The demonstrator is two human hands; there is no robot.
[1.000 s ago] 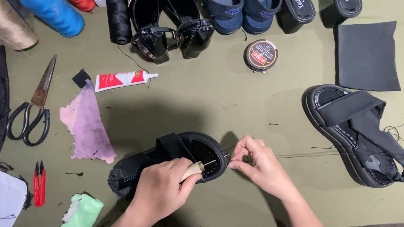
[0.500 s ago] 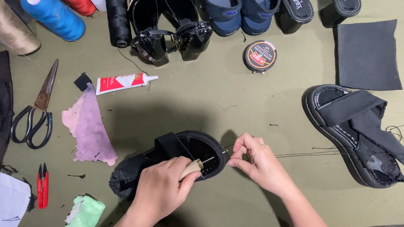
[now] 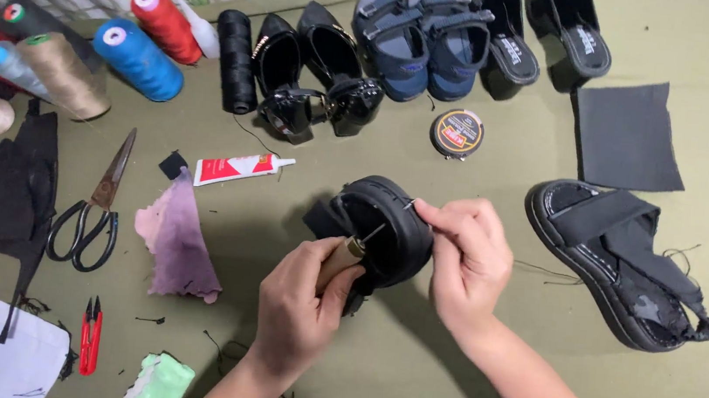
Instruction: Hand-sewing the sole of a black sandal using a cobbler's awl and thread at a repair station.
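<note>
Head view, looking down: left hand (image 3: 299, 307) closed in a full grip around wooden-handled awl (image 3: 347, 255), metal tip set against black sandal (image 3: 382, 228). Right hand (image 3: 467, 255) pinched fingers shut on sandal's rim, lifting it tilted just above olive tabletop (image 3: 443, 357). Second black sandal (image 3: 620, 262) lay flat, well apart to the right. Glue tube (image 3: 239, 168), purple cloth (image 3: 178, 246) and scissors (image 3: 95, 207) sat to the left.
</note>
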